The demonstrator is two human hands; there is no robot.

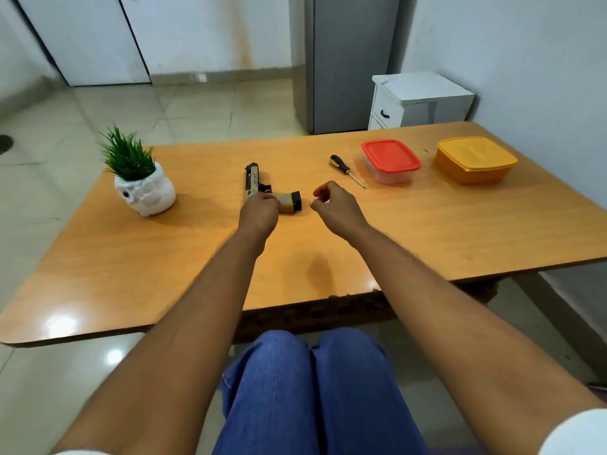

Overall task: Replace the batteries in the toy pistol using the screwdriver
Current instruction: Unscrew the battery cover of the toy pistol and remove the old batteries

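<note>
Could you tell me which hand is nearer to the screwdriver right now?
Right. The right hand hovers just left of and nearer than the screwdriver; the left hand is farther left, on the toy pistol.

Tan-and-black pistol (259, 188), black-and-yellow screwdriver (341, 166), red-lidded clear box (391, 160), orange box (474, 160), green plant (126, 156) in white pot (147, 193), orange woodgrain desk (427, 231), blue jeans (312, 389).

Single head-worn view, forward and down, seemingly close over the table (427, 231).
</note>
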